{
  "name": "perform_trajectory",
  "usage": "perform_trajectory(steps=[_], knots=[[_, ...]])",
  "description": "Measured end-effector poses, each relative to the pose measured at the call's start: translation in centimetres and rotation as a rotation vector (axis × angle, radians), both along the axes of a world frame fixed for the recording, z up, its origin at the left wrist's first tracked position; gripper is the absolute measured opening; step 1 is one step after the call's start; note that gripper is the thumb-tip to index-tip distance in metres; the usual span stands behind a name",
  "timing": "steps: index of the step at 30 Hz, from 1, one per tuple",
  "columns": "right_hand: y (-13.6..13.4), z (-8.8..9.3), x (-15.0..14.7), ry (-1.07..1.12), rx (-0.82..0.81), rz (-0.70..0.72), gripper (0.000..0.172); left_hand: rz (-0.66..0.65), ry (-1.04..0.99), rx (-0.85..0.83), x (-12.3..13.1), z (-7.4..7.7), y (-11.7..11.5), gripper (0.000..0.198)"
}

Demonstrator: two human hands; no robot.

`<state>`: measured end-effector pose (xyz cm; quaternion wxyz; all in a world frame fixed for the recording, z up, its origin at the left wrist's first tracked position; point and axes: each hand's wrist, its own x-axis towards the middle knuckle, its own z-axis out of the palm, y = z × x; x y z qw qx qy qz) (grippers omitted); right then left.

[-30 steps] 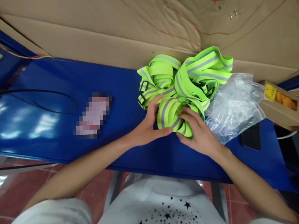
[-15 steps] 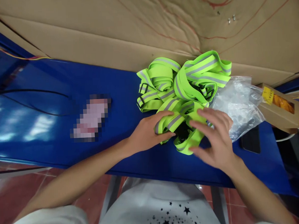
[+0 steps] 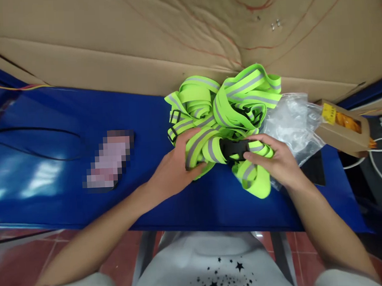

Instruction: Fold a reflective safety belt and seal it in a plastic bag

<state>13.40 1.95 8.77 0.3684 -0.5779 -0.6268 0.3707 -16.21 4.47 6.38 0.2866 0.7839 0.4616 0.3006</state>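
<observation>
A bundle of neon yellow-green reflective strap [image 3: 215, 148] with a grey stripe lies in front of me, folded in loops. My left hand [image 3: 176, 164] grips its left end between thumb and fingers. At the other side my right hand [image 3: 274, 158] pinches the strap beside a black plastic buckle [image 3: 234, 149], thumb on the buckle's edge. A loose loop [image 3: 256, 184] hangs below my right hand. Behind, touching the bundle, are a rolled reflective strap [image 3: 198, 94] and a looser looped one [image 3: 248, 90]. Black slider buckles [image 3: 174, 116] show at the left.
A clear plastic bag [image 3: 291, 126] lies right of the straps, partly over a dark flat object [image 3: 315, 169]. Farther right stands a cardboard box [image 3: 342, 132] with orange contents. A pixelated phone-like object [image 3: 111, 159] and black cables [image 3: 45, 130] are on the blue table [image 3: 187, 210]. Cardboard [image 3: 111, 58] rises behind.
My right hand has gone from spread fingers to gripping the strap by the buckle, which now shows clearly. My left hand keeps hold of the bundle's left end. The view has shifted slightly.
</observation>
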Motion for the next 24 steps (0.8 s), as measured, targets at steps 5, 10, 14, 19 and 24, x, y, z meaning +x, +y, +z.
perform_trajectory(steps=[5, 10, 14, 19, 24], knots=[[0.3, 1.2, 0.7, 0.312, -0.279, -0.081, 0.044, 0.147, 0.080, 0.402, -0.9, 1.2, 0.6, 0.054], [-0.5, 0.5, -1.1, 0.098, 0.014, 0.034, 0.031, -0.071, 0.085, 0.755, 1.5, 2.8, -0.8, 0.039], [-1.0, -0.3, -1.9, 0.083, 0.087, 0.077, 0.024, -0.168, 0.413, 0.639, 4.5, 3.5, -1.1, 0.034], [-1.5, -0.3, -1.8, -0.196, 0.331, 0.032, 0.028, -0.219, 0.657, 0.767, 5.9, 3.5, 0.4, 0.028], [-3.1, 1.3, -3.7, -0.953, 0.640, 0.137, 0.054, -0.331, 0.721, 0.976, 6.3, 4.1, 1.2, 0.025]])
